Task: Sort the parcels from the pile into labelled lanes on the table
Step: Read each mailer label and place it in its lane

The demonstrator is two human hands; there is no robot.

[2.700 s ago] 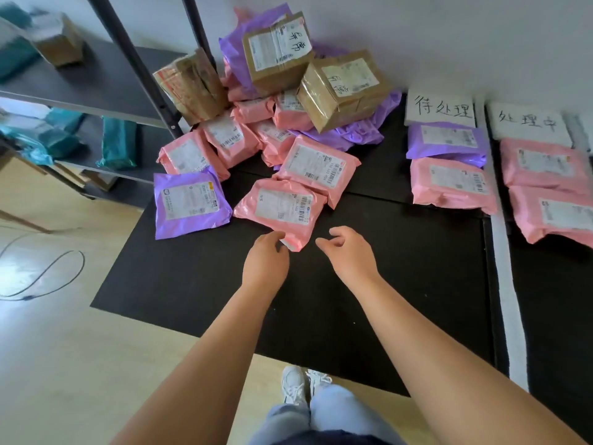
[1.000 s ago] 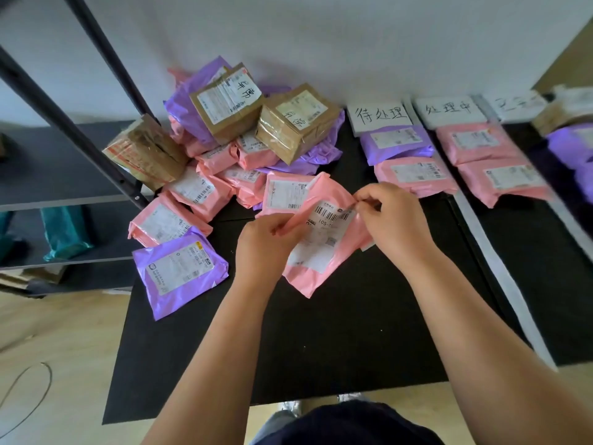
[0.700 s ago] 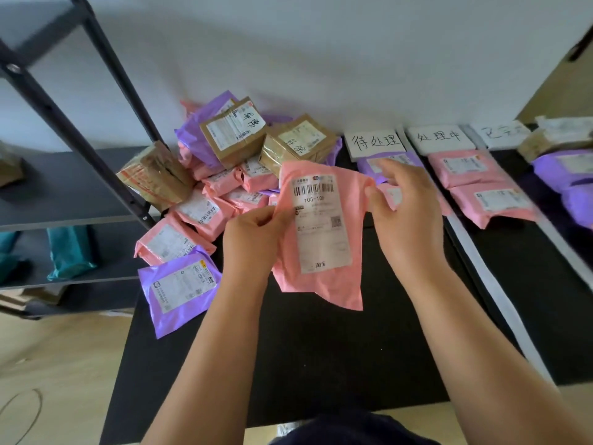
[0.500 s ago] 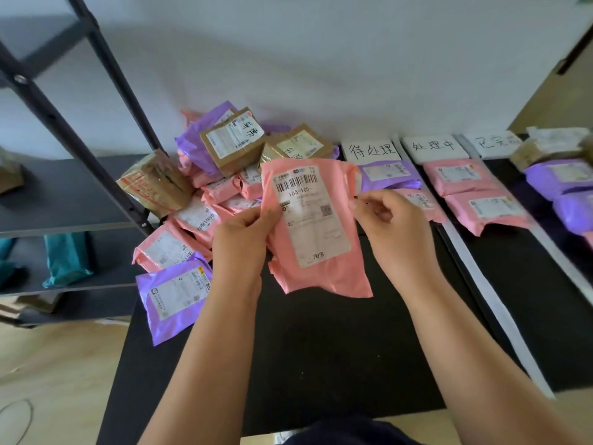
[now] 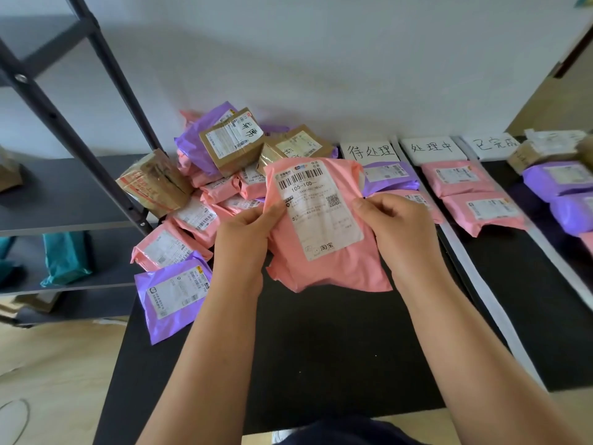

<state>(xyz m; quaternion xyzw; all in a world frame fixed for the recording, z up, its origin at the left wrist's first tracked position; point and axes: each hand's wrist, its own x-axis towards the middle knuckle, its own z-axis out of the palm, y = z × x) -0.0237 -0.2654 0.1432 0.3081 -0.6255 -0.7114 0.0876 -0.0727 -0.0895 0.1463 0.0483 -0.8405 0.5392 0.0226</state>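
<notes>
Both hands — left hand [image 5: 247, 232] and right hand [image 5: 398, 226] — grip the pink parcel [image 5: 321, 226] by its side edges, label up, above the tabletop [image 5: 321, 348].

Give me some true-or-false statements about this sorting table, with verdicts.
1. The left hand and right hand both grip the held parcel, label toward the camera. True.
2. The held parcel lies flat on the table. False: it is held up above it.
3. A purple parcel lies just below the leftmost sign. True.
4. The boxes sit at the bottom of the pile. False: they sit on top.
5. The lane under the middle sign holds purple parcels. False: it holds two pink parcels.
</notes>
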